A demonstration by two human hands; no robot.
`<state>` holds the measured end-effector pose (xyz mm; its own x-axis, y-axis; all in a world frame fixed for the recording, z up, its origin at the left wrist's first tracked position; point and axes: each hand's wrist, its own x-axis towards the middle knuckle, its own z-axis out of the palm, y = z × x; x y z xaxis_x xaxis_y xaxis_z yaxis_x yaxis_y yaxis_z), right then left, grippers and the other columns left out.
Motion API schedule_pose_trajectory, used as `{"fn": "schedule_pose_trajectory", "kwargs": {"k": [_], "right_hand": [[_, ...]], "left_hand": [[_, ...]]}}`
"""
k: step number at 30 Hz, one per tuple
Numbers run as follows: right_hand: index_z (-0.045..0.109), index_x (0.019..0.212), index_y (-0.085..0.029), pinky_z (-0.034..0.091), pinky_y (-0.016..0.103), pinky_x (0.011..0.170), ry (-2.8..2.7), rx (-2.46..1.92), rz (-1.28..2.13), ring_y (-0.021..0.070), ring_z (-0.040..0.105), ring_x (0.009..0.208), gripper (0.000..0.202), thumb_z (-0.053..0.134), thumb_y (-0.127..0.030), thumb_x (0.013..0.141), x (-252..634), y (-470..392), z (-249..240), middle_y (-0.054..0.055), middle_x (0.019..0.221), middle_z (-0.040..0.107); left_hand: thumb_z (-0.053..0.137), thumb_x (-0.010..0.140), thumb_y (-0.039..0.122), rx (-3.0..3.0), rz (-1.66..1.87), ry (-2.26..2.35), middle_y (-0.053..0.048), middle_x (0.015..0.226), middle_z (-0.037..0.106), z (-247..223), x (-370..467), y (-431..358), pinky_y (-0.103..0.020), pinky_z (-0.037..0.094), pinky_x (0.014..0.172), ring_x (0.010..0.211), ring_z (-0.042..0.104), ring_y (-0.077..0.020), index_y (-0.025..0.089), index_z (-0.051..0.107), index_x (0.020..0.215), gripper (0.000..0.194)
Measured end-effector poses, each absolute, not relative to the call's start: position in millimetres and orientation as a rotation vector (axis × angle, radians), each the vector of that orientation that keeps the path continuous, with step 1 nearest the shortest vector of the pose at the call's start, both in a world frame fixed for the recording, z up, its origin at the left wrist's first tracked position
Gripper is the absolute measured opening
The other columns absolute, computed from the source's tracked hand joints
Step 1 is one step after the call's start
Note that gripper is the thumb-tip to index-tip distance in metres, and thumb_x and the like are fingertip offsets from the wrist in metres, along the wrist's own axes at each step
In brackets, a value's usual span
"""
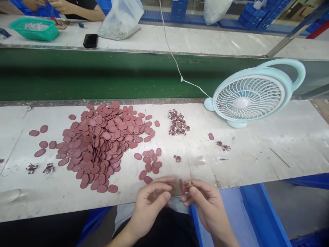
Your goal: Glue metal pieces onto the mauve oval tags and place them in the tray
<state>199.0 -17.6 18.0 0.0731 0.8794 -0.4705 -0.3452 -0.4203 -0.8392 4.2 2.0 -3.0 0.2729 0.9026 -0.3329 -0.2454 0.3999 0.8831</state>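
Over the table's front edge my right hand (205, 202) pinches a reddish-brown oval disc (181, 186), seen nearly edge-on. A small dark-and-white piece is at the same fingertips, too blurred to make out. Just left of it, my left hand (153, 204) has its thumb and fingers curved and apart, with nothing visible between them. Ahead of my left hand lies a small group of the same discs (148, 167), some with small holes. A large heap of discs (102, 137) spreads farther left. One small brown-and-white figure-like piece (177, 158) lies beyond my hands, and a pile of similar pieces (178, 122) sits behind it.
A light-blue fan (249, 96) stands at the back right, its white cord (169, 51) running upward. Below the table's right front is a blue bin (267, 216). Across the green strip (102, 75) are a green basket (34, 31), a bag (120, 20) and another person's arm (82, 13).
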Motion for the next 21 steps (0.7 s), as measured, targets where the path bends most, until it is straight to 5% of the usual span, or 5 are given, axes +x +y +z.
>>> {"fn": "schedule_pose_trajectory", "kwargs": {"k": [3,8,13,21], "right_hand": [[0.081,0.090,-0.027,0.061,0.031,0.055,-0.475,-1.381,1.434,0.0211,0.072,0.062,0.016,0.081,-0.037,0.078,228.8,-35.6,7.1,0.008,0.085,0.077],[0.081,0.088,-0.023,0.062,0.031,0.055,-0.452,-1.613,1.226,0.0230,0.072,0.067,0.022,0.085,-0.039,0.073,281.4,-80.5,-16.2,0.009,0.085,0.076],[0.075,0.098,-0.019,0.064,0.035,0.065,-0.544,-1.856,1.174,0.0252,0.074,0.078,0.031,0.076,-0.045,0.081,307.3,-125.6,-51.5,0.010,0.090,0.076],[0.073,0.101,-0.017,0.061,0.041,0.078,-0.776,-2.072,1.186,0.0264,0.073,0.084,0.040,0.059,-0.051,0.088,300.8,-166.2,-123.3,0.013,0.102,0.077]], "left_hand": [[0.066,0.089,0.024,1.286,0.866,1.250,-0.009,0.118,0.071,-7.3,-29.9,9.4,-0.034,0.058,0.084,0.107,0.067,-0.0257,0.025,0.075,0.097,0.012],[0.065,0.089,0.034,1.922,0.586,1.615,-0.009,0.117,0.070,-18.0,-65.6,27.5,-0.037,0.055,0.085,0.103,0.066,-0.0264,0.025,0.071,0.105,0.019],[0.056,0.092,0.043,1.839,0.295,1.706,-0.004,0.113,0.072,-11.6,-66.6,38.4,-0.036,0.053,0.083,0.096,0.069,-0.0237,0.028,0.066,0.108,0.024],[0.069,0.078,0.055,1.623,0.247,1.749,-0.004,0.099,0.078,-6.5,-70.3,54.6,-0.034,0.056,0.080,0.087,0.073,-0.0251,0.023,0.071,0.106,0.043]]}}
